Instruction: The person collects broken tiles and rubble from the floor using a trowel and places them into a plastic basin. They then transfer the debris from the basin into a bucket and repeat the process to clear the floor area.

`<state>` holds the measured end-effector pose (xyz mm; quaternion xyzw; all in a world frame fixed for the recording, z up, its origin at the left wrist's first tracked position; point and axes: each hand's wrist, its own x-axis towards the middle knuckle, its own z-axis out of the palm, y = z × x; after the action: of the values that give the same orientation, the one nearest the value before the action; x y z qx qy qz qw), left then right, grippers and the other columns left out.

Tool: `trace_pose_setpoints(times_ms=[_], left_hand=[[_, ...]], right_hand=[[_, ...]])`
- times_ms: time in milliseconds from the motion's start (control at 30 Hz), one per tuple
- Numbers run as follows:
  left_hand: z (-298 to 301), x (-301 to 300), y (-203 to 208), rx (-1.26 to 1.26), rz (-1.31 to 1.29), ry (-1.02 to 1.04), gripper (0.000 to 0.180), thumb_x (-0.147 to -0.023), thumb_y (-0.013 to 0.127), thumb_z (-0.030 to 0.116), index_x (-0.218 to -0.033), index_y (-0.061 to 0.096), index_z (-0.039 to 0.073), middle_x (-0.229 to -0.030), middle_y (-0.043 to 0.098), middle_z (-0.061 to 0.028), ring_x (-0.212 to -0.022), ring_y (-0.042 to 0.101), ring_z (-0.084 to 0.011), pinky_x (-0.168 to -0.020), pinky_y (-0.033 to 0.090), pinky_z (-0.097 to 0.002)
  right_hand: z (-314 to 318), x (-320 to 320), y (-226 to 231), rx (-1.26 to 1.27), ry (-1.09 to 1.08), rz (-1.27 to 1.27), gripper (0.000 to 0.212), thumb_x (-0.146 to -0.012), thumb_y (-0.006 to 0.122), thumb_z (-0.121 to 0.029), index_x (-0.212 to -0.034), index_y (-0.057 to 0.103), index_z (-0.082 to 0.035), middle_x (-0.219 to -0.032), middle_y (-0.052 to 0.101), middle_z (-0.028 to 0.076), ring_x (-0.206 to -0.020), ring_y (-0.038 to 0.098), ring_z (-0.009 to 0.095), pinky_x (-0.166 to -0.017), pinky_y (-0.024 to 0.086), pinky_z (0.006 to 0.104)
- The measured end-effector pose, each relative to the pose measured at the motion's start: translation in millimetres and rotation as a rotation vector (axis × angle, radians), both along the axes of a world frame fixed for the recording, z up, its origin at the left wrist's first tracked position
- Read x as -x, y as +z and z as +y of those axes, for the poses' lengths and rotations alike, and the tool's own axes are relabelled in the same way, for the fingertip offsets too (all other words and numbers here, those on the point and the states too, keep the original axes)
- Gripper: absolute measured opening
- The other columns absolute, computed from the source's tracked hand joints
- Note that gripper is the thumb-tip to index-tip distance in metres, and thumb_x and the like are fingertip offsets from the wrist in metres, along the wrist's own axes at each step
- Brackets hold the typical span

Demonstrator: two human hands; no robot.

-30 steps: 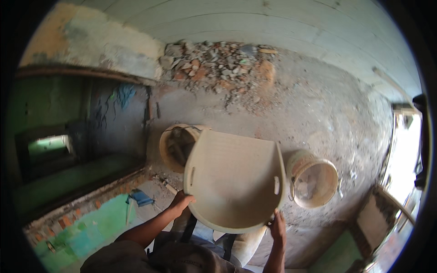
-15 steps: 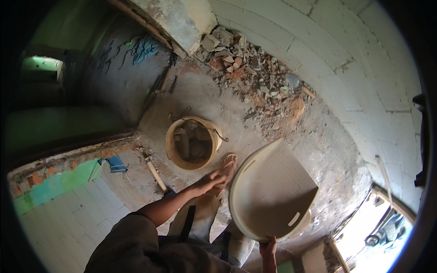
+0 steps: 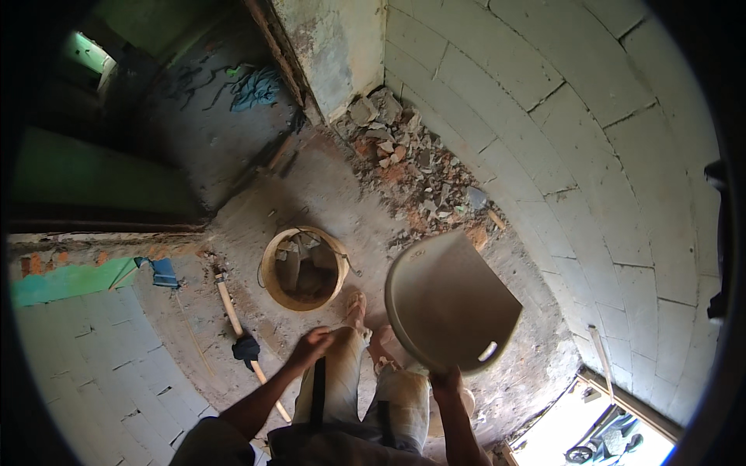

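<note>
Beige curved scoop with a straight lip [image 3: 454,307]: gripped at its near rim by the right hand [image 3: 445,379]; to the right of the yellowish round bucket [image 3: 270,273], apart from it.
Left hand [image 3: 312,346]: just below the bucket, by the left knee of the stained pale trousers [image 3: 342,377]; fingers bent, whether open or closed I cannot tell.
Bucket load: grey rubble chunks [image 3: 299,264].
Long pale wooden handle [image 3: 229,303]: left of the bucket, with a black cloth-like bundle [image 3: 246,349] on it.
Grey and reddish rubble heap [image 3: 420,171]: beyond the bucket, to its right.
Pale block wall [image 3: 544,155]: well right of the bucket.
</note>
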<state>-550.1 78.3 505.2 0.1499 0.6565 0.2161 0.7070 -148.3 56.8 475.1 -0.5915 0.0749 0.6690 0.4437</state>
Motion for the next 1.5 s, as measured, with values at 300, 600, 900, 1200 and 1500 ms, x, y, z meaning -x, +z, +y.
trace_pose_setpoints(times_ms=[300,600,900,1200,1500], left_hand=[[178,-106,-43,-0.314,0.155,0.543,0.085,-0.087,0.074,0.028,-0.152,0.024,0.004,-0.142,0.046,-0.0185,-0.13,0.047,-0.0258,-0.104,0.041,-0.0371],[285,22,-219,0.044,0.177,0.946,0.074,-0.08,0.074,0.022,-0.142,0.037,0.007,-0.128,0.052,-0.0098,-0.11,0.053,-0.0229,-0.092,0.046,-0.0386],[299,104,-248,0.101,0.283,0.981,0.054,-0.084,0.07,0.019,-0.131,0.046,0.011,-0.115,0.056,-0.0055,-0.105,0.055,-0.0187,-0.087,0.048,-0.039],[310,218,-333,-0.018,0.724,0.836,0.056,-0.076,0.067,0.018,-0.129,0.051,0.004,-0.112,0.062,-0.0149,-0.093,0.061,-0.0282,-0.079,0.053,-0.0457],[344,276,-428,-0.097,1.01,0.785,0.044,-0.08,0.077,0.026,-0.112,0.062,-0.001,-0.094,0.065,-0.0092,-0.075,0.057,-0.0185,-0.066,0.049,-0.0388]], right_hand=[[179,161,-93,0.232,-0.075,0.324,0.018,-0.092,0.059,-0.018,-0.105,0.059,-0.004,-0.098,0.066,0.009,-0.088,0.066,0.023,-0.074,0.06,0.0375],[334,279,-156,0.443,0.422,0.383,0.034,-0.095,0.062,-0.028,-0.119,0.053,-0.007,-0.109,0.06,0.011,-0.093,0.063,0.026,-0.076,0.055,0.0404],[438,223,-173,0.221,0.79,0.162,0.029,-0.093,0.059,-0.029,-0.114,0.055,-0.01,-0.107,0.063,0.007,-0.098,0.063,0.023,-0.082,0.051,0.0391],[535,126,-254,0.273,1.077,-0.321,0.015,-0.092,0.058,-0.022,-0.097,0.058,-0.008,-0.079,0.065,0.007,-0.061,0.064,0.018,-0.051,0.051,0.0319],[708,165,-388,-0.205,1.637,-0.839,0.036,-0.09,0.067,-0.03,-0.109,0.064,0.001,-0.101,0.066,0.022,-0.09,0.067,0.028,-0.075,0.052,0.043]])
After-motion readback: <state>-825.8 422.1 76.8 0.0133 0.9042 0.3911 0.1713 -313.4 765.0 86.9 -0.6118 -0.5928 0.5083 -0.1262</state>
